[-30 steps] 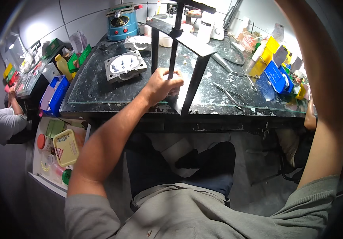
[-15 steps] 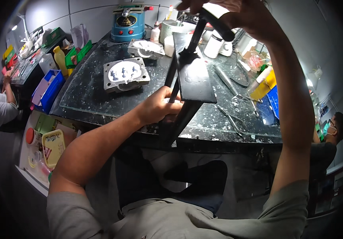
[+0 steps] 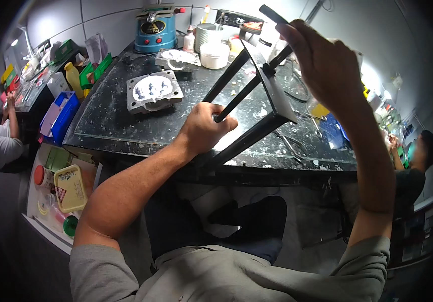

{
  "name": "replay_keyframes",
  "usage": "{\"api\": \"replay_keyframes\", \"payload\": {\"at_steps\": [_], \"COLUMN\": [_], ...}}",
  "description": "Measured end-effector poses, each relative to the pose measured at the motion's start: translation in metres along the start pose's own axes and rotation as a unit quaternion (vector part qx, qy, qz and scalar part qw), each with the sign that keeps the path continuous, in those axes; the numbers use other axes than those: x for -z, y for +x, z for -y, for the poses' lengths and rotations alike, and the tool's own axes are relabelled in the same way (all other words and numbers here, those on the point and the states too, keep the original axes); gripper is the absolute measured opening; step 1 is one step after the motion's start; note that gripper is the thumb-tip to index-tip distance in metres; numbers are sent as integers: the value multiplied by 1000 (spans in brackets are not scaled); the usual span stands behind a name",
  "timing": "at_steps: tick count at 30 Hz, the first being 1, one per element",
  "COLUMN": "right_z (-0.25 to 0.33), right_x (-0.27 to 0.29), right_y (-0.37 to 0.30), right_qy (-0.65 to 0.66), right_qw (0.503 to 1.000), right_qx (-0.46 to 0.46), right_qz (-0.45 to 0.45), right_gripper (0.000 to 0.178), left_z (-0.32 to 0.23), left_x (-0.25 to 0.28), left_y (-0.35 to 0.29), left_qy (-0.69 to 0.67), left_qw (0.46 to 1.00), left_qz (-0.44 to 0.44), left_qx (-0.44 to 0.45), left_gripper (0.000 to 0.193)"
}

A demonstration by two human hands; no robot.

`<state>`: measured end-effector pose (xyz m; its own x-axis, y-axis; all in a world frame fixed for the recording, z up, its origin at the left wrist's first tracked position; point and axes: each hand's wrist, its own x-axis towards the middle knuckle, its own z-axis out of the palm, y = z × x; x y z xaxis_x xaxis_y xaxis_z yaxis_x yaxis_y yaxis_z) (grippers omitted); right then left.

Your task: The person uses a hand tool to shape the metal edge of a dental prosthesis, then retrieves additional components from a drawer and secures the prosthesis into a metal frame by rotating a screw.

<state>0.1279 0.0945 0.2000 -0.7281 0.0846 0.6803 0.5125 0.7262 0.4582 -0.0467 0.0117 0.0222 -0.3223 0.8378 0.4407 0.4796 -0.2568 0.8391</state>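
A black metal screw press frame (image 3: 279, 93), with two side bars, an end plate and a threaded rod (image 3: 244, 96), is held tilted above the front of the bench. My left hand (image 3: 204, 128) is closed round the rod's lower end, between the side bars. Up high on the right, my right hand (image 3: 327, 68) grips the T-handle (image 3: 273, 14) at the rod's top; part of the handle is hidden by the fingers. Left of the press lies a square metal flask half (image 3: 138, 103) filled with white plaster with dark tooth-shaped hollows. A second metal flask half (image 3: 178, 60) lies behind it.
A blue machine (image 3: 154, 38) stands at the back beside a white tub (image 3: 214, 55). Pliers (image 3: 291, 146) lie at the right front of the black bench (image 3: 105, 131). Below left, an open drawer (image 3: 50, 226) holds containers. Other people sit at far left and right.
The press has turned, so its end plate now faces more to the right and its rod shows between the bars. My right hand has come lower and to the right with the handle.
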Motion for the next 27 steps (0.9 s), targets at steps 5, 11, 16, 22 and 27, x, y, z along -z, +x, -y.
{"api": "replay_keyframes", "payload": {"at_steps": [5,11,16,22,27], "right_z": [0,24,16,16,4], "right_x": [23,49,43,33,20], "right_y": [-13,-51,-66,-80,-84], "right_qy": [272,346,365,401,452], "right_qw": [952,926,906,876,787], "right_qx": [-130,-32,-85,-221,-420], "right_qz": [59,-147,-197,-149,-13], "right_gripper": [27,15,15,20,29], "left_z": [1,13,-7,-25,-30], "left_x": [-4,4,20,43,35], "left_y": [-1,-20,2,21,22], "left_qy": [25,161,353,219,343], "left_qw": [994,948,859,956,918], "left_qz": [-23,-26,-230,-17,-120], "left_qx": [-106,-273,-292,-193,-161], "left_gripper": [35,45,46,31,27]}}
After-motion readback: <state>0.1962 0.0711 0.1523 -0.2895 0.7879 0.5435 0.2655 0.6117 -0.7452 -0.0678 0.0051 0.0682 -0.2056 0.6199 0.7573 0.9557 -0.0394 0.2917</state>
